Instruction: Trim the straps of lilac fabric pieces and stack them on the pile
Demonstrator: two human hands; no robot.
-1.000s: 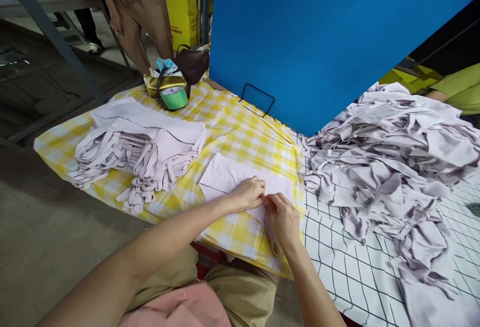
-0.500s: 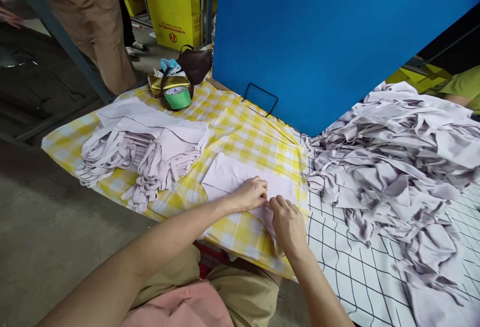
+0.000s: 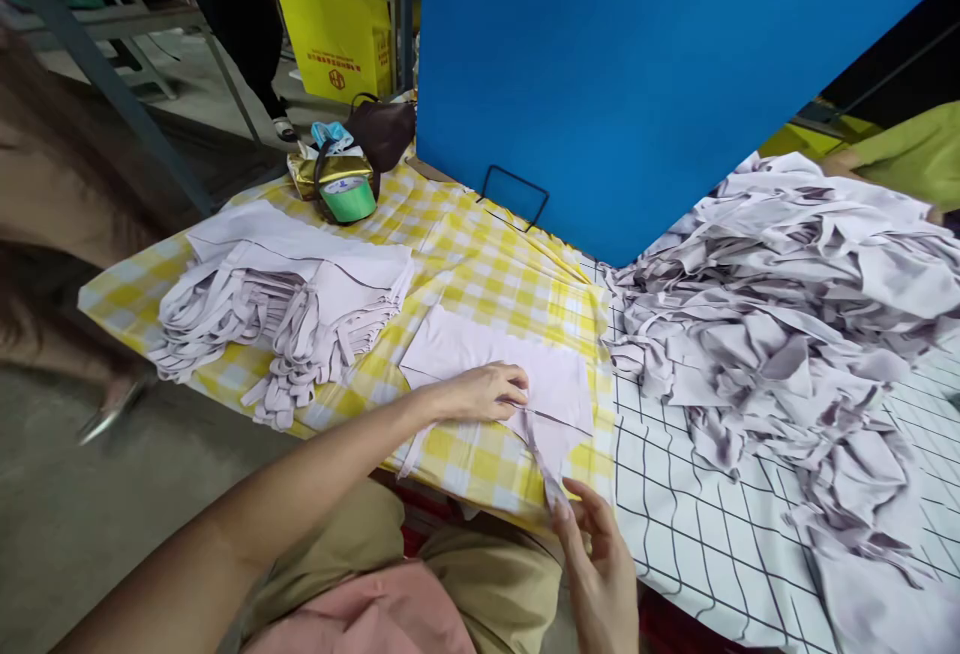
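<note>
A pale lilac garment with thin straps (image 3: 551,374) lies flat on the yellow checked cloth in front of me. My left hand (image 3: 487,392) rests on its lower edge, fingers curled and pinching where a strap begins. From there the strap (image 3: 538,449) runs down toward me, fairly straight, to my right hand (image 3: 598,554) at the table's front edge. The strap's lower end meets my right thumb and forefinger; the other fingers are loosely bent. Left of my hands is a neat stack of similar garments (image 3: 300,249), their straps hanging toward me.
A tall blue panel (image 3: 600,84) stands behind the table, with a black wire stand (image 3: 517,196) before it. Green tape (image 3: 349,199) and a dark bag (image 3: 384,129) sit at back left. A loose garment heap (image 3: 787,304) covers the right. People are at left and far right.
My right hand has moved down toward me from beside my left hand, drawing the strap out straight. My left hand stays on the garment. A person at left has moved further left.
</note>
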